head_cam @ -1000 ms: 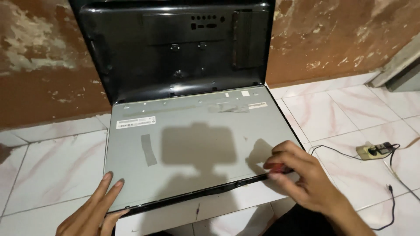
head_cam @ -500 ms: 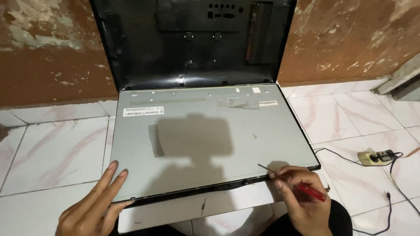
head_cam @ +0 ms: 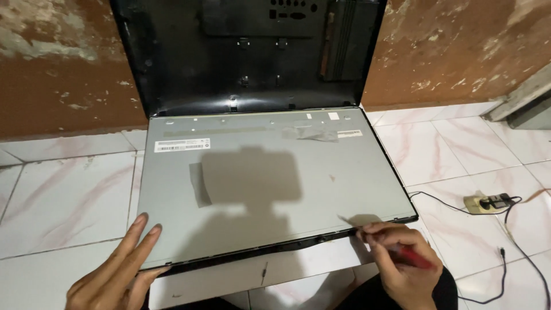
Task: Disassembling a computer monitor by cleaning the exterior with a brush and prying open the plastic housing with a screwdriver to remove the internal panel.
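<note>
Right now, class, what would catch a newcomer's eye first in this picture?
The bare grey metal back of a display panel lies flat on the tiled floor, its black rear cover propped against the brown wall. The right hand holds a red-handled screwdriver at the panel's near edge; the left hand steadies the near-left corner.

One head-worn camera looks steeply down — close over the tiled floor (head_cam: 69, 195), facing the brown wall (head_cam: 57, 74).

A makeshift repair spot on a home floor: white marbled tiles (head_cam: 69, 201), peeling brown wall (head_cam: 57, 69), power strip (head_cam: 488, 202) with trailing cables.
</note>
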